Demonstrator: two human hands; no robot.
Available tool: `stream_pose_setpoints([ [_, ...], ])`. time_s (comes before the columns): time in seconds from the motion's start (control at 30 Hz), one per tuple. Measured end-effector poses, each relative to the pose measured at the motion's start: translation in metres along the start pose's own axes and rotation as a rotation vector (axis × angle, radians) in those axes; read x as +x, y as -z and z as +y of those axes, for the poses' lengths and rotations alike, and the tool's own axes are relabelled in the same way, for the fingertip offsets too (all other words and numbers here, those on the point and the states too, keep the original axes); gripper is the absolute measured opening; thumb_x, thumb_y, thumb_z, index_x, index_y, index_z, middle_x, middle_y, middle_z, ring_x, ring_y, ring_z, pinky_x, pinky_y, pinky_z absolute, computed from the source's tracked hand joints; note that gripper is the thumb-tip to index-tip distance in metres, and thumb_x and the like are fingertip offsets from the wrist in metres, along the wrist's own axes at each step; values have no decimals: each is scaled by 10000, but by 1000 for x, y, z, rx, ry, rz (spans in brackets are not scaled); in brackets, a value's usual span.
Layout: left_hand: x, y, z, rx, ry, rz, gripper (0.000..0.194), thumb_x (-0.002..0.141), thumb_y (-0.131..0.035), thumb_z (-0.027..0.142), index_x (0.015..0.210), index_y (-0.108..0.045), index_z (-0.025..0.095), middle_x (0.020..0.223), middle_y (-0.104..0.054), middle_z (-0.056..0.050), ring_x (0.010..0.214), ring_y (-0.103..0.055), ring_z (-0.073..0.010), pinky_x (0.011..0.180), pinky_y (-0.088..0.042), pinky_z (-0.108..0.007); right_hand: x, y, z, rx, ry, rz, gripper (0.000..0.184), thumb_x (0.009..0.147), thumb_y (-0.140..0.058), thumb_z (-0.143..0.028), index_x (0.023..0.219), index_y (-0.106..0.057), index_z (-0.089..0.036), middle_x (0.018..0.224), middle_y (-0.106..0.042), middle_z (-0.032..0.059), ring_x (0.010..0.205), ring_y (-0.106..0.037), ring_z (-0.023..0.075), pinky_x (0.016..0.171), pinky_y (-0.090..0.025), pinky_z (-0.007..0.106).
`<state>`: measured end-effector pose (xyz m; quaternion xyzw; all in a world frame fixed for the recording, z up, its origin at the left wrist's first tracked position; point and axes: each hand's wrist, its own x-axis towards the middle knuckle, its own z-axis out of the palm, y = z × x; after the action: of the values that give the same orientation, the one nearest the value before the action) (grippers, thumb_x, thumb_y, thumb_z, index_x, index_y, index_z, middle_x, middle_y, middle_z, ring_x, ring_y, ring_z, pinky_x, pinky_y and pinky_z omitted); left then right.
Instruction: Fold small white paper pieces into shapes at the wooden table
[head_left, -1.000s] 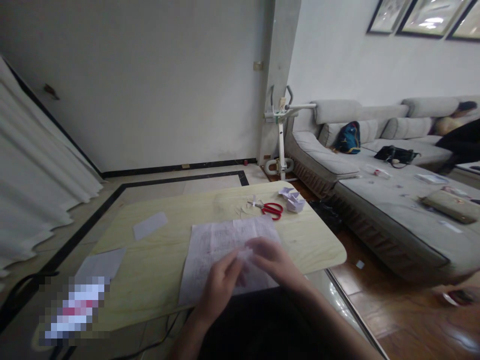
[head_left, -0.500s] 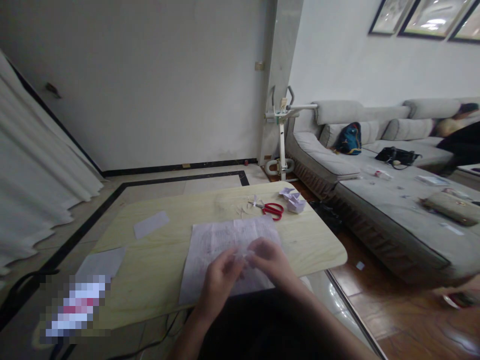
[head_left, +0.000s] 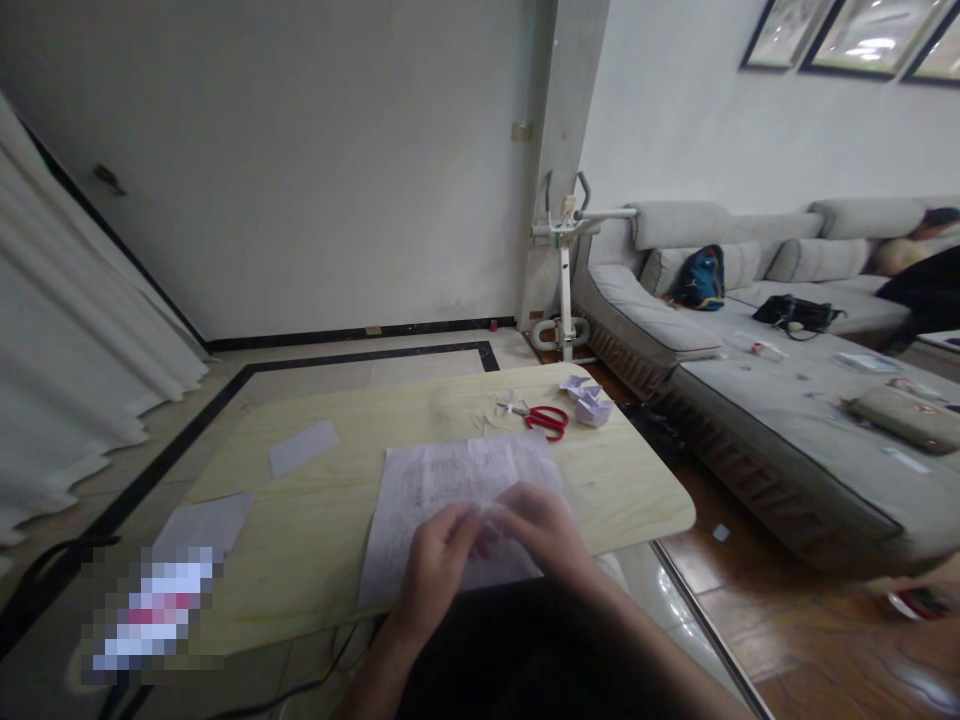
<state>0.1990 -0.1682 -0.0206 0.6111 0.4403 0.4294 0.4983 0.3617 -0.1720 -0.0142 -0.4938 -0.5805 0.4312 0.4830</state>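
My left hand point(head_left: 441, 548) and my right hand point(head_left: 541, 525) meet fingertip to fingertip over a large printed sheet of paper point(head_left: 420, 490). Both are closed in a pinch on a small piece of white paper point(head_left: 486, 513), most of which my fingers hide. Beyond the sheet lie red-handled scissors point(head_left: 547, 420), blades pointing left, with thin paper strips point(head_left: 491, 418) near the tips. To their right sit folded, crumpled-looking pale paper pieces point(head_left: 591, 404).
The pale wooden table point(head_left: 315, 560) carries a blank paper slip point(head_left: 303, 448) and another paper point(head_left: 206, 525) at the left. A grey sofa point(head_left: 787, 440) stands to the right, with bags on it and a person at its far end. An exercise stand point(head_left: 565, 280) is behind the table.
My fingertips have drawn closer together, and less of the small white paper shows between them. Things on the table have stayed put.
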Motion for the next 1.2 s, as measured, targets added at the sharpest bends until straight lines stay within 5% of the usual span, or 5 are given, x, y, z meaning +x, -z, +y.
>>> stream_pose_setpoints([
  [0.37,-2,-4,-2,-72,41,56,174,871,-620,321,807,-677,169,694,-721,-14,593,-633,-135,569,-497,-218,1,-1,1,155,-60,134,387,749,-721,-517,614,-558,-192,527,-588,-15,495,-531,130,507,-435,247],
  [0.6,-4,-6,0,-34,-25,119,235,895,-598,345,763,-686,172,622,-668,7,581,-606,-127,565,-480,-210,-2,-1,0,125,-17,100,419,786,-678,-543,609,-539,-191,539,-568,-15,520,-517,129,523,-419,244],
  [0.87,-6,-5,10,-102,-41,58,227,881,-610,330,730,-676,174,646,-697,-11,597,-628,-146,576,-489,-232,-5,0,-8,80,-11,-40,504,867,-556,-591,569,-540,-185,560,-553,0,543,-513,132,535,-423,248],
  [1.2,-3,-6,15,-229,74,63,278,832,-630,307,594,-653,165,535,-634,2,522,-554,-129,533,-441,-238,-8,-2,-9,-14,59,31,521,897,-512,-578,562,-557,-182,537,-543,3,528,-503,134,524,-400,248],
])
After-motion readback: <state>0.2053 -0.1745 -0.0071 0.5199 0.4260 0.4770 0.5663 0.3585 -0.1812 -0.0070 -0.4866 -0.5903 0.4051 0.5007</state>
